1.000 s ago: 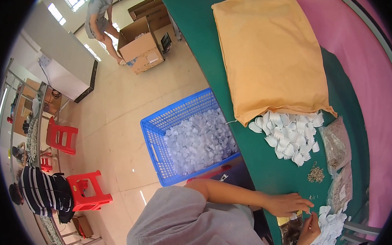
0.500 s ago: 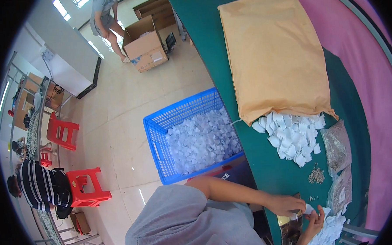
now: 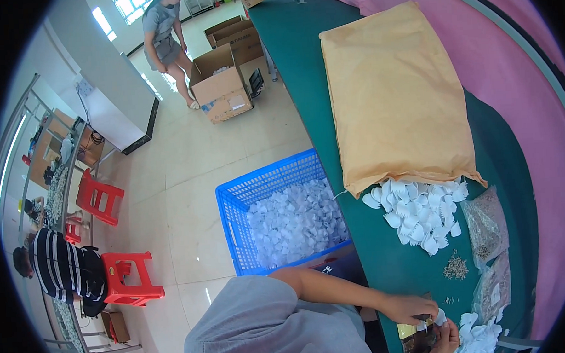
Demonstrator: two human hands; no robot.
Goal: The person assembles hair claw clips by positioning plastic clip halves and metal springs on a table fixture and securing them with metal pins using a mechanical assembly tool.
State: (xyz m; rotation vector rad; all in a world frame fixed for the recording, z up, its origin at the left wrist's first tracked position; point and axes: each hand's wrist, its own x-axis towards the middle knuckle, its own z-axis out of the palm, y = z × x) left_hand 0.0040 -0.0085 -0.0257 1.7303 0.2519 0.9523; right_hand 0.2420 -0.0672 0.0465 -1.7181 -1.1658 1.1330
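Observation:
Over a small gold-and-dark metal block [image 3: 407,330] at the table's near edge, my two hands work close together. My left hand [image 3: 409,308] is closed, its fingertips on a small white part [image 3: 421,325]. Just to the right, my right hand [image 3: 447,339] pinches a curved white plastic piece [image 3: 440,317]. A heap of similar white pieces [image 3: 482,338] lies to the right of that hand. Farther up the green table are a small pile of tiny metal parts [image 3: 455,268] and a few loose ones [image 3: 450,300].
White toothed pieces [image 3: 416,215] spill from a large tan sack [image 3: 395,96]. Clear bags [image 3: 486,224] of small parts lie along the right. Left of the table stands a blue basket [image 3: 228,223] full of white pieces. Red stools [image 3: 132,278], cartons [image 3: 222,91] and other people are farther off.
My right hand has drawn in toward the left hand and down, bringing the white piece nearer the block. The view has tilted slightly, and the standing person shows more fully.

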